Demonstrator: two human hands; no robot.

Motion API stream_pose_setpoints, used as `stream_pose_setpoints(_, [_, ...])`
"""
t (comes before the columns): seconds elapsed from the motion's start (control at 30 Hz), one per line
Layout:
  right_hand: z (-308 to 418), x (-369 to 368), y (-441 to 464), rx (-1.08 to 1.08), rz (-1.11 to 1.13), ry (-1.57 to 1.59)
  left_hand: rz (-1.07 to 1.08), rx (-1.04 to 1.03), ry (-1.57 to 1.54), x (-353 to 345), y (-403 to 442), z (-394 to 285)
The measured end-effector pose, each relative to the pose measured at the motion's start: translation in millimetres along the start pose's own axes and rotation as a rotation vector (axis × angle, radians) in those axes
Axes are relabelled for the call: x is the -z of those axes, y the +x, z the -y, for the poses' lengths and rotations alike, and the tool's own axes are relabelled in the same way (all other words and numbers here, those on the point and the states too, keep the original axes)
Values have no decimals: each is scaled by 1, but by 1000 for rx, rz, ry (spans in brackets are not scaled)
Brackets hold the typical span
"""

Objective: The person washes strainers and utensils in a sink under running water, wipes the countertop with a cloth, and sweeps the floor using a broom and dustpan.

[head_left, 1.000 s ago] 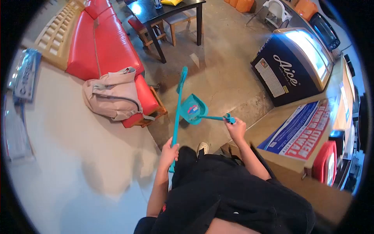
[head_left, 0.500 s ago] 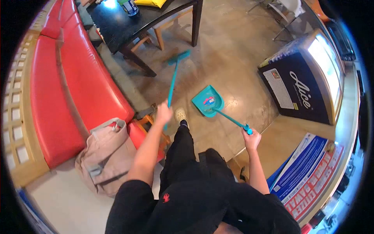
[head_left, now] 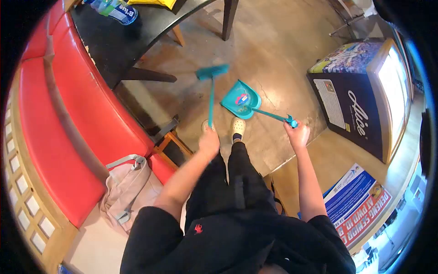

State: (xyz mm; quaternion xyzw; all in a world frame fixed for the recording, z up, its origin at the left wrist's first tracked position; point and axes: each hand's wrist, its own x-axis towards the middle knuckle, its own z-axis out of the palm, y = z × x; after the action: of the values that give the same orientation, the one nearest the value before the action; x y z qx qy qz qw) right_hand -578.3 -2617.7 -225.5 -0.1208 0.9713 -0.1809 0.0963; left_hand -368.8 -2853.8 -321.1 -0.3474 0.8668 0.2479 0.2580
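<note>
My left hand (head_left: 209,144) is closed round the handle of a teal broom (head_left: 212,71). The broom's head is out on the floor ahead of my feet, left of the dustpan, and slightly blurred. My right hand (head_left: 298,133) grips the end of the long handle of a teal dustpan (head_left: 236,105). The pan rests on the floor just beyond my shoe, its open side facing left toward the broom. A pink and blue label shows inside the pan; I cannot make out any fine dirt there.
A red padded bench (head_left: 86,105) runs along the left, with a beige bag (head_left: 127,189) at its near end. A dark table (head_left: 109,41) holding a bottle (head_left: 119,11) stands ahead left. To the right are a black Alice display box (head_left: 353,107) and printed signs (head_left: 349,196) on a counter.
The broom head has shifted slightly right, nearer the dustpan. My left hand has moved right and down. A second shoe now shows, and the whole view has moved forward.
</note>
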Motion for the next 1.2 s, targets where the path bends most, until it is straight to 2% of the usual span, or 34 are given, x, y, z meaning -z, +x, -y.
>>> stream_pose_setpoints(0.03, [-2,3,5,-20,8,-1,246,44,-9,30,-34,-24])
stream_pose_setpoints(0.17, [-14,12,9,-20,64,6,278,11,-187,68,-92,-6])
stream_pose_setpoints(0.27, [-23,31,11,22,152,49,90,182,-432,101,-135,18])
stream_pose_setpoints(0.3, [-26,38,15,26,183,67,80,261,-390,101,-144,34])
stream_pose_setpoints(0.33, [-31,41,22,99,203,46,-1,256,-322,103,-144,49])
stream_pose_setpoints(0.43, [-40,51,43,303,244,-14,-142,459,-183,92,-115,108])
stream_pose_setpoints(0.47, [-35,53,51,360,257,-20,-250,495,-150,99,-101,111])
stream_pose_setpoints(0.5, [-30,53,57,413,272,-28,-218,567,-234,75,-71,154])
stream_pose_setpoints(0.53, [-23,54,64,455,289,-44,-218,725,-296,58,-45,184])
stream_pose_setpoints(0.6, [-13,49,75,498,307,-90,-210,814,-420,14,24,238])
stream_pose_setpoints(0.67, [-18,42,85,538,321,-162,-16,649,-328,14,50,207])
stream_pose_setpoints(0.7, [-23,41,87,518,328,-195,-129,728,-548,16,45,166])
stream_pose_setpoints(0.73, [-19,39,93,510,323,-214,-6,578,-334,-18,22,112])
stream_pose_setpoints(0.77, [-15,38,95,495,322,-229,65,557,-192,-46,7,77])
stream_pose_setpoints(0.8, [-8,40,95,498,317,-153,68,618,-474,-13,-29,15])
stream_pose_setpoints(0.83, [-6,40,95,499,320,-158,203,580,-463,26,-61,-38])
stream_pose_setpoints(0.87, [-6,39,96,502,323,-162,107,546,-538,-17,-71,-45])
stream_pose_setpoints(0.9, [-7,38,98,508,324,-167,220,487,-484,9,-86,-71])
stream_pose_setpoints(0.93, [-7,37,98,488,323,-215,292,366,-566,14,-91,-78])
stream_pose_setpoints(0.97, [-7,36,98,475,317,-262,257,454,-687,30,-95,-83])
stream_pose_setpoints(1.07, [14,50,95,338,319,-423,283,299,-883,25,-104,-34])
stream_pose_setpoints(1.13, [17,57,98,189,429,-450,322,345,-1122,55,-127,-6])
stream_pose_setpoints(1.2, [5,50,96,347,298,-480,261,448,-1353,94,-161,19])
